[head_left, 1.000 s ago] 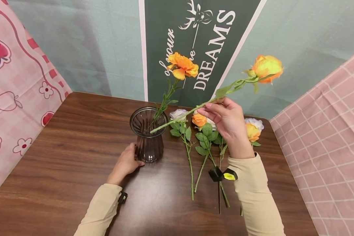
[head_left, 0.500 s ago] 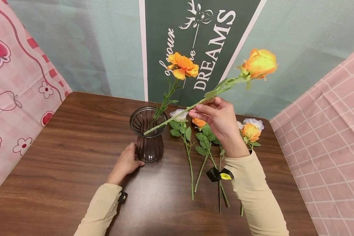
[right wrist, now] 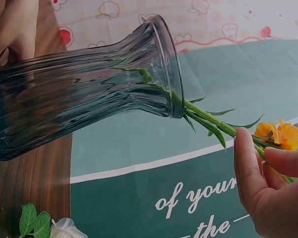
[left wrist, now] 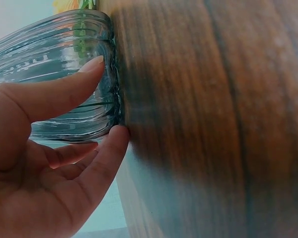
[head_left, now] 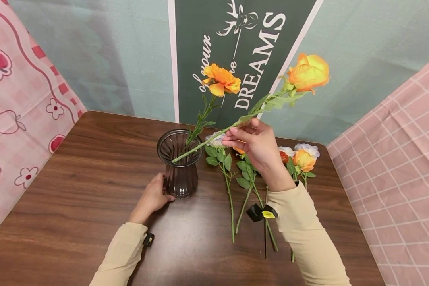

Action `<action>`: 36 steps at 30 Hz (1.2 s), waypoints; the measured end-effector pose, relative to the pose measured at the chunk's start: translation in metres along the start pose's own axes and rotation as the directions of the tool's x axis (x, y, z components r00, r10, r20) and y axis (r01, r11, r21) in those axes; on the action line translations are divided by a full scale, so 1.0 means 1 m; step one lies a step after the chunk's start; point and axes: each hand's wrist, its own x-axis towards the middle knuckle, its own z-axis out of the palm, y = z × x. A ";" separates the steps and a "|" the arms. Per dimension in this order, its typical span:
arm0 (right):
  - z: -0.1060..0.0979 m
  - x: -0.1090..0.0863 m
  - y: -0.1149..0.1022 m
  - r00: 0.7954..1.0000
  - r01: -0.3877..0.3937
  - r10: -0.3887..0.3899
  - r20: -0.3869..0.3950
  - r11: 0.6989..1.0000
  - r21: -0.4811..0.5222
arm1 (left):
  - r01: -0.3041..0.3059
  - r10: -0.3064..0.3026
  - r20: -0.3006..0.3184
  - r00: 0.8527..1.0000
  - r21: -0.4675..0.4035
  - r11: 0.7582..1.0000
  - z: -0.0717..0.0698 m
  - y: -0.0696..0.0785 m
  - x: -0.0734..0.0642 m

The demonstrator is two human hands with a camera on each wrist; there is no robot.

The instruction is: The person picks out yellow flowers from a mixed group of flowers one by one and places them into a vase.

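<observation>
A dark, ribbed glass vase (head_left: 181, 178) stands upright on the table. My left hand (head_left: 153, 195) holds it low near the base, with the thumb (left wrist: 72, 89) on one side and fingers on the other. An orange carnation (head_left: 221, 80) leans out of the vase's mouth. Up to the right, my right hand (head_left: 259, 145) pinches the green stem of a yellow-orange rose (head_left: 308, 73) between thumb and fingers. That stem slants down to the left, and its cut end sits just inside the vase's rim (right wrist: 171, 69), as the right wrist view shows through the glass.
Several cut flowers lie on the brown wooden table (head_left: 103, 167) right of the vase. Among them are a pale rose (head_left: 216, 140) and an orange-yellow rose (head_left: 304, 159); my right arm partly covers others. Behind hangs a green cloth with lettering (head_left: 261, 59). Pink cloths flank both sides.
My right hand has moved left with the rose, whose bloom has risen slightly. The stem's end has gone left, further into the vase's mouth. My left hand and the vase have stayed put.
</observation>
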 end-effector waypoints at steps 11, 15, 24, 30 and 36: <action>0.006 0.001 0.003 0.997 -0.023 0.025 0.070 1.000 -0.020 | 0.000 0.000 0.003 1.000 0.010 1.000 0.001 -0.001 -0.001; 0.007 0.001 0.003 0.995 -0.042 0.045 0.091 0.998 -0.038 | 0.000 0.000 0.000 1.000 0.009 1.000 0.001 -0.001 -0.001; 0.009 0.004 0.005 0.989 -0.086 0.092 0.116 0.994 -0.061 | 0.004 -0.004 0.007 1.000 -0.004 1.000 0.000 0.000 -0.001; 0.011 0.005 0.006 0.994 -0.059 0.062 0.091 0.998 -0.038 | 0.003 -0.003 0.007 1.000 -0.005 1.000 -0.001 0.000 -0.001; 0.011 0.005 0.007 0.997 -0.039 0.039 0.074 0.999 -0.007 | 0.005 -0.005 0.008 1.000 0.001 1.000 -0.001 0.001 -0.001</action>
